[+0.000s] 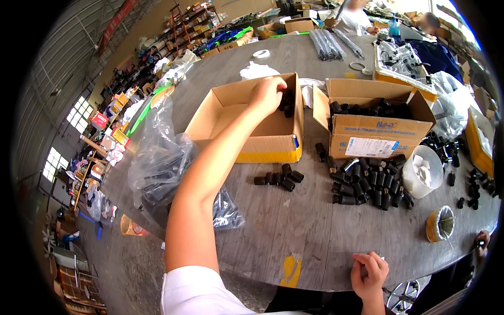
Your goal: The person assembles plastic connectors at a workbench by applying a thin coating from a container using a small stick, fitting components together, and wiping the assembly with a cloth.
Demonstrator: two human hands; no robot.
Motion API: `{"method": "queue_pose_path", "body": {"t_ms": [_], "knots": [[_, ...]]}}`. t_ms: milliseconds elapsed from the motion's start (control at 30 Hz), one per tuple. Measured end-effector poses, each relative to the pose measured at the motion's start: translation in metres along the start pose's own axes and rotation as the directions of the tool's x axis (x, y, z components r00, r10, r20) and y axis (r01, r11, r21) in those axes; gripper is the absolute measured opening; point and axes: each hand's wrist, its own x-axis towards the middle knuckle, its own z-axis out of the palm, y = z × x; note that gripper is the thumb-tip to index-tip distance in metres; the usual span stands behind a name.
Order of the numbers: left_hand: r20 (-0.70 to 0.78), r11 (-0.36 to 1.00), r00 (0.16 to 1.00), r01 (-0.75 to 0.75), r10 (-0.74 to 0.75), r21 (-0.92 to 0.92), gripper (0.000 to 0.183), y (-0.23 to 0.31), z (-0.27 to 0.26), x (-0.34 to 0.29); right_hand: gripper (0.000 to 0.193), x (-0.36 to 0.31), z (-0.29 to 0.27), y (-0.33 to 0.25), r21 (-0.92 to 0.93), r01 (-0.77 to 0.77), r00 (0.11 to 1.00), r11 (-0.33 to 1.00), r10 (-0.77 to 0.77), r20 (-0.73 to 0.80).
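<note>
My left hand [266, 95] reaches into an open cardboard box [247, 128] and is closed around small black cylindrical parts [287, 103] at the box's far right corner. My right hand [369, 273] rests at the near edge of the grey wooden table [294, 226], fingers curled; whether it holds anything small I cannot tell. A short row of black parts [281, 177] lies on the table in front of the box. A bigger heap of the same parts [367, 181] lies to the right.
A second cardboard box [373, 128] full of black parts stands right of the first. A white cup [422, 170], a tape roll [440, 223] and clear bags of parts [157, 168] sit around. Other people work at the far end; another hand [480, 241] shows at right.
</note>
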Motion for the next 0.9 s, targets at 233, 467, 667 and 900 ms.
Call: {"method": "queue_pose_path", "body": {"t_ms": [233,467,667,900], "knots": [[0.047,0.622,0.998,0.009,0.044,-0.783,0.015,0.188,-0.101,-0.080,0.017,-0.005,-0.001,0.006,0.029,0.002,1.000,1.000,-0.002,0.012],[-0.403,-0.300,0.847,-0.307,0.347,-0.903,0.064,0.287,-0.094,-0.231,0.012,-0.004,0.000,-0.001,-0.031,0.078,0.997,0.996,-0.079,-0.005],[-0.514,-0.443,0.798,-0.356,0.313,-0.823,0.063,0.328,-0.183,-0.240,0.012,-0.011,0.001,0.003,0.015,0.047,0.999,0.999,-0.047,-0.002],[-0.463,-0.378,0.788,-0.316,0.407,-0.870,0.066,0.328,-0.193,-0.278,0.011,-0.013,0.005,-0.005,0.024,0.031,0.999,0.999,-0.032,0.023]]}}
